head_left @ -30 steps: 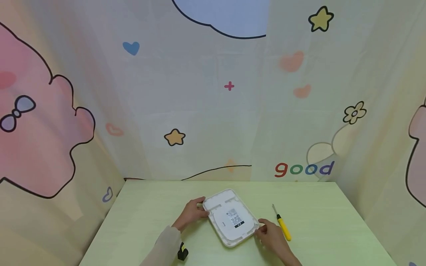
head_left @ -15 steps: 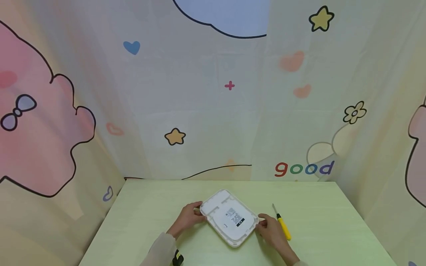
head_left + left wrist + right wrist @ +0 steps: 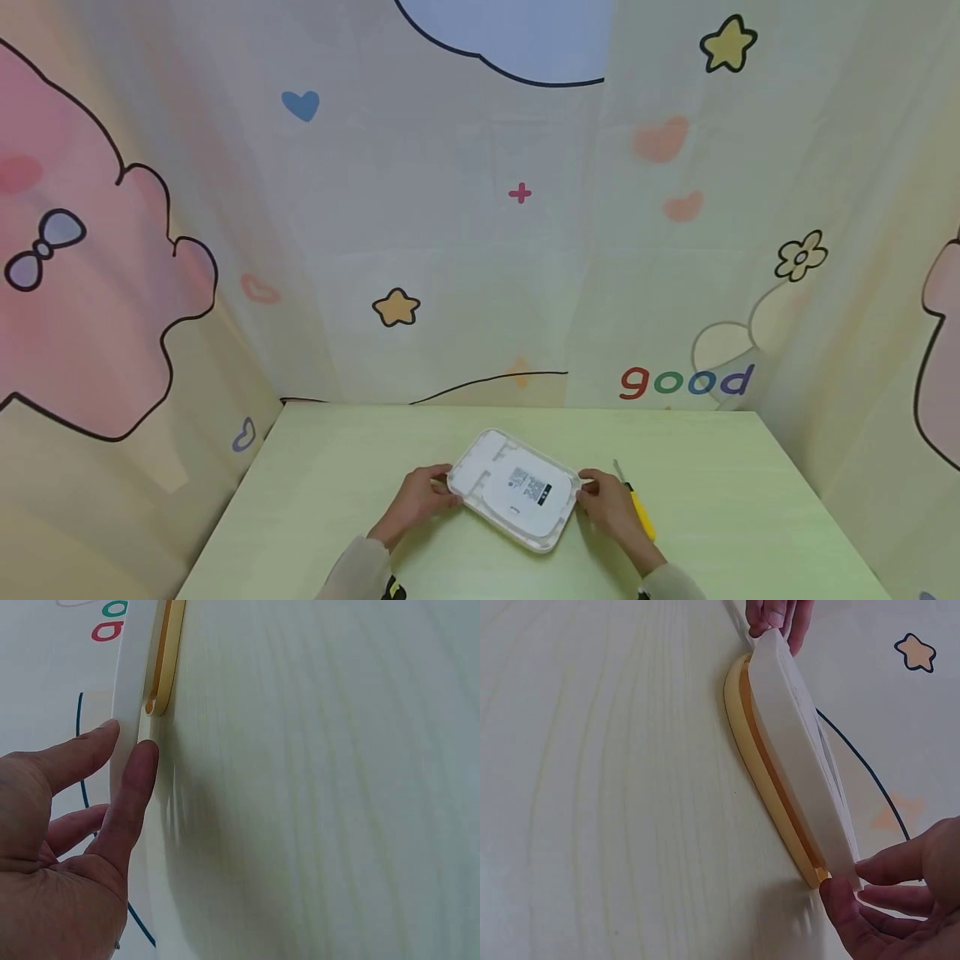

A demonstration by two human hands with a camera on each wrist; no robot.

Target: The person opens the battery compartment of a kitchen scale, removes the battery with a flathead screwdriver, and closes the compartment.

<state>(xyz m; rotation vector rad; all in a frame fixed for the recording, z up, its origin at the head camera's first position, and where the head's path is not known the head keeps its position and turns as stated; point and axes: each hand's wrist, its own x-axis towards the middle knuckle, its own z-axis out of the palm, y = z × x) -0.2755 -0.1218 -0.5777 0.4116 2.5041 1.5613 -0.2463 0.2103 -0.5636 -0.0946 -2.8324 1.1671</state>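
A white, rounded-rectangular plastic device (image 3: 489,518) sits between my hands near the middle of the table, its recessed side with a printed label (image 3: 530,486) facing up. In the right wrist view, a yellow-gold rim (image 3: 759,776) runs along its lower side; what lies beneath is hidden. At the device's left corner, my left hand (image 3: 422,497) pinches the edge between thumb and fingers. My right hand (image 3: 606,502) pinches the right corner in the same way. Left fingertips (image 3: 776,615) also appear at the device's far end in the right wrist view.
Just behind my right hand lies a screwdriver (image 3: 642,514) with a yellow handle. The pale green table (image 3: 720,483) meets a printed curtain (image 3: 465,250) at its back edge. A small black-and-yellow object (image 3: 394,588) shows beside the left sleeve.
The device has turned counter-clockwise as seen from above. My left hand has come nearer to me, while my right hand has shifted slightly away. Both keep their hold; the screwdriver stays put.
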